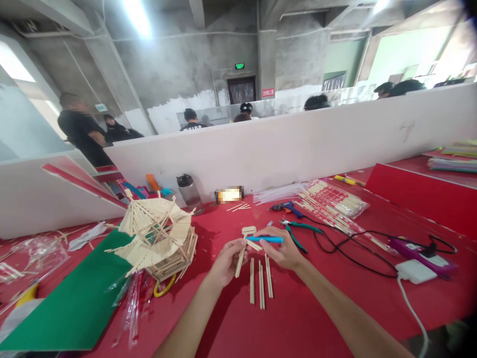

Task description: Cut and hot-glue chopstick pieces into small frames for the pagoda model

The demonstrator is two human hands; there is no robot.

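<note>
"What has the person's left grip [230,259] got?"

"It's pinched round a stick bundle [240,263], out to the right of the stick model [147,248]. The right grip [282,248] is closed on a slim blue tool [274,239], held against the bundle's upper end."

"Cutting, is it?"

"Can't tell from here; the tip is too small to make out. I'd judge the step in hand is working the ends of those sticks, perhaps trimming or marking."

"And the next move?"

"Calls for a steady left pinch, I'd think, thumb clear of the tip, and light pressure so the thin wood doesn't twist."

"What's lying about?"

"Three narrow stick groups [261,286] on the red surface [242,328], right of the model, nearer the person than the grips. Farther right of it: green-handled pliers [312,226], a glue gun [293,209], then bagged sticks [331,199]."

"Other side?"

"A green board [70,298] reaches out left of the model; a bottle [189,191] stands behind it."
</note>
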